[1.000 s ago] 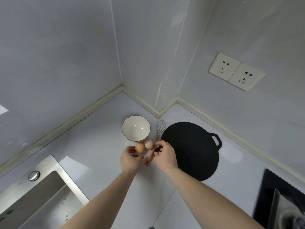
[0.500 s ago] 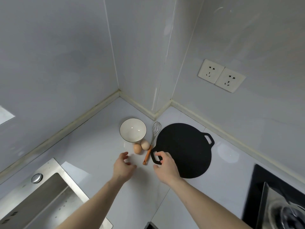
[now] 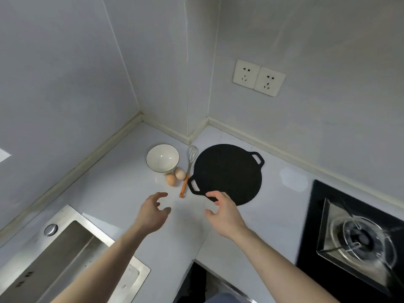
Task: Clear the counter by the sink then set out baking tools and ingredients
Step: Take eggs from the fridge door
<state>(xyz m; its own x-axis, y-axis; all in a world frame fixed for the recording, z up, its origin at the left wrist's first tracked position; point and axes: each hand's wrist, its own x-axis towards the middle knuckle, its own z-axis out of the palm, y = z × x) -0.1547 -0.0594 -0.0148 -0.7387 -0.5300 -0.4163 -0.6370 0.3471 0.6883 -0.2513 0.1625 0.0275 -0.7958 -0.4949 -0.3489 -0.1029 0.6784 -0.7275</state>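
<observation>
Head view — eggs (image 3: 175, 176), whisk (image 3: 189, 169) just beyond both empty hands (image 3: 188, 212).

Grey tiled walls (image 3: 65, 62), double socket (image 3: 258, 77), white counter (image 3: 109, 193)

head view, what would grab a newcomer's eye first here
The round black griddle pan stands out most, flat on the pale counter in the corner. Left of it lie a whisk with an orange handle, two brown eggs and a white bowl. Both hands, left hand and right hand, hover open nearby, holding nothing.
</observation>
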